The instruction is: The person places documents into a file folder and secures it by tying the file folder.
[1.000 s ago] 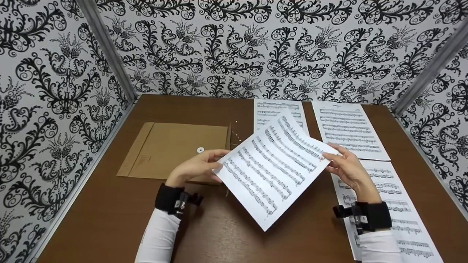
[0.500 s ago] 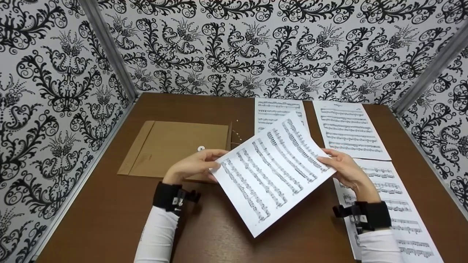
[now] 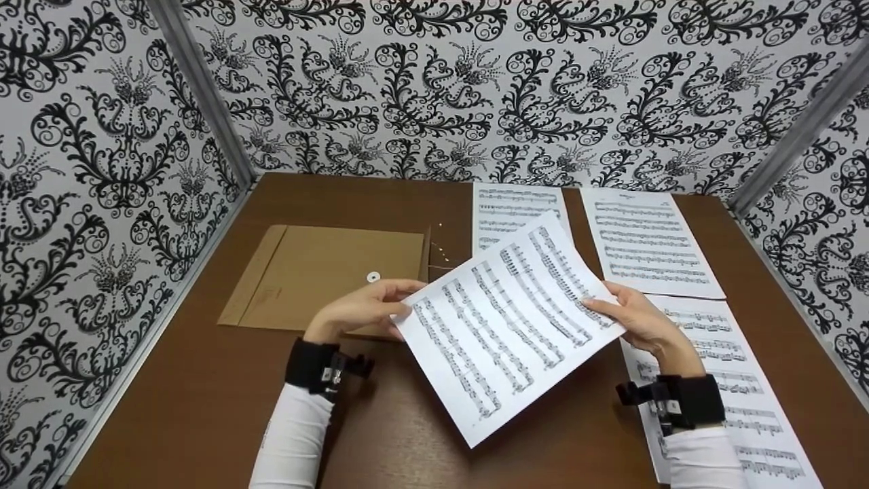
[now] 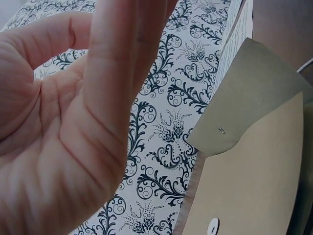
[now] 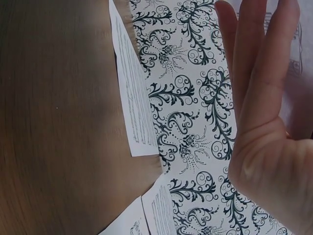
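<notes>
A white sheet of music (image 3: 502,326) is held tilted above the table between both hands. My left hand (image 3: 363,309) pinches its left corner, thumb on the printed face. On the opposite side my right hand (image 3: 635,312) grips the edge, with the thumb over the staves and the fingers behind. Beneath and left of my left hand lies a brown envelope (image 3: 333,265) with a white button and a string. In the left wrist view the palm of my left hand (image 4: 73,122) shows beside the envelope's flap (image 4: 244,103); the fingertips are out of frame.
Further music sheets lie on the brown table (image 3: 407,435): one at the back middle (image 3: 519,204), partly covered by the held page, one at the back right (image 3: 648,238), and another at the right (image 3: 733,387) under my right forearm. Patterned walls (image 3: 434,88) enclose the back and sides.
The held sheet has turned a little clockwise, its lower corner shifting left and down. My right hand has come slightly lower with it. The envelope and the other sheets stay put.
</notes>
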A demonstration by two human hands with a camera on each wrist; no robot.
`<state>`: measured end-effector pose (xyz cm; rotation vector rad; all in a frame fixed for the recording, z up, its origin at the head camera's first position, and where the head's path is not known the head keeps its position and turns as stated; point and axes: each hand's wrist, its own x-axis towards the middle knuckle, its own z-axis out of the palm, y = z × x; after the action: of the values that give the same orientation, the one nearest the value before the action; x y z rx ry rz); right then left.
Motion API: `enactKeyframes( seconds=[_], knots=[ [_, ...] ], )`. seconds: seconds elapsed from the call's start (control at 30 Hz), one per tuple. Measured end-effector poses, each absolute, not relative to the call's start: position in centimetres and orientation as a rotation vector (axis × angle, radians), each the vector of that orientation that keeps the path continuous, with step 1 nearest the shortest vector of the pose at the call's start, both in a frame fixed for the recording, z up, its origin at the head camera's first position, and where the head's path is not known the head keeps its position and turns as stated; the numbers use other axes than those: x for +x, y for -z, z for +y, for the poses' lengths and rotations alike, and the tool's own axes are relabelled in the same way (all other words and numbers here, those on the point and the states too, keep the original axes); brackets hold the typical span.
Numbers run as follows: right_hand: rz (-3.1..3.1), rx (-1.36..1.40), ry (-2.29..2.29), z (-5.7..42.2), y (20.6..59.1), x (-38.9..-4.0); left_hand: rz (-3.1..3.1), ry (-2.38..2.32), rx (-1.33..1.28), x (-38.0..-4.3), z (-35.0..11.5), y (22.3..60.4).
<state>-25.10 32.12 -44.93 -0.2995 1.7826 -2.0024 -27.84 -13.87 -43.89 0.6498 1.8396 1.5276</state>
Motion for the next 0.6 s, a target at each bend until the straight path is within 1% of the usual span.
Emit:
enactKeyframes(
  seconds=[0.27,0.6],
  knots=[
    [1.824,-0.265,2.050,32.2,44.9,-25.1,1.779,-1.643,0.655,-27.9,-13.6,43.9],
    [1.912,-0.076,2.130,32.2,44.3,-24.9,1.841,-1.889,0.450,-27.7,-11.8,43.5]
  ],
)
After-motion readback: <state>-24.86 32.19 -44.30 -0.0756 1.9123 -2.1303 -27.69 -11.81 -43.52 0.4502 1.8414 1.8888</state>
